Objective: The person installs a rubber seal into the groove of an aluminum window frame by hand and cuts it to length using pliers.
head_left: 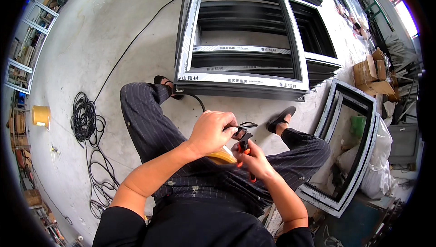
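Your left hand (212,131) was curled shut around a small black strip (246,124), just above your lap. Your right hand (255,159), touching it from below, gripped orange-handled pliers (244,147) whose tip met the strip. Beyond both hands stood stacked aluminium window frames (245,42); left lay coiled black cable (86,124).

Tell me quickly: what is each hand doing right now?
Left hand: fingers closed on a thin black strip.
Right hand: fingers closed around the orange-handled pliers.
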{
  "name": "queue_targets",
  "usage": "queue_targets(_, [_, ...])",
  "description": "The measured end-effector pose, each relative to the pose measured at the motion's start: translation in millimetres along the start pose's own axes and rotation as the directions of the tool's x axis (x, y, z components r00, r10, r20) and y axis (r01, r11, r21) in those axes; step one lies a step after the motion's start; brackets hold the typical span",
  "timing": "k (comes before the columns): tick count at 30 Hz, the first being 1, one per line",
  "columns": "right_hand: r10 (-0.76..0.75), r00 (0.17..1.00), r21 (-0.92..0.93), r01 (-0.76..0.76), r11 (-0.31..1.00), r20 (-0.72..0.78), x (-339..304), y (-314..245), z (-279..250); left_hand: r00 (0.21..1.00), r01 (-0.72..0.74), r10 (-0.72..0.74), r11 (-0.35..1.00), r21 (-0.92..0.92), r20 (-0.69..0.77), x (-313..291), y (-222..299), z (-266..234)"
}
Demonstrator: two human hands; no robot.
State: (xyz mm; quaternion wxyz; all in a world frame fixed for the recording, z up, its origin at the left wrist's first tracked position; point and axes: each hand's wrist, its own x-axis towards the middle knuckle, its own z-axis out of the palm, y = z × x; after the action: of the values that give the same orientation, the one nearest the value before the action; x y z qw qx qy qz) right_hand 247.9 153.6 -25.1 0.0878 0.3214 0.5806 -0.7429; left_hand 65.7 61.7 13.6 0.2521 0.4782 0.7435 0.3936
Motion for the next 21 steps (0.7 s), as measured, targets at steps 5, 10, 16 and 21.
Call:
queue_targets(5, [-0.175,0.98,-0.248,0.146,0.958,-0.098,9.7,3.9,-4.4,0.996,-0.081,0.075,0.984,0.16,0.042,0.2,3.3,-5.0])
queue_targets(10, [-0.524,0.847,-0.609,0.371,0.701,-0.086,12.1,3.6,-6.6,0.991,-0.119,0.106,0.974,0.191,0.077,4.6,0.8,-8.8])
queue_targets(16, [-0.596,0.801,-0.827,0.302,0.474,-0.049,13.3,-4.3,-9.6,0.987,-0.143,0.116,0.952,0.27,0.115,7.7,-5.7,-0.5])
queue_targets(21, [-0.55,0.832,-0.811,0.275,0.516,-0.067,13.6,2.8,-11.5,0.984,-0.156,0.121,0.945,0.289,0.133,8.5,-9.6,5.8])
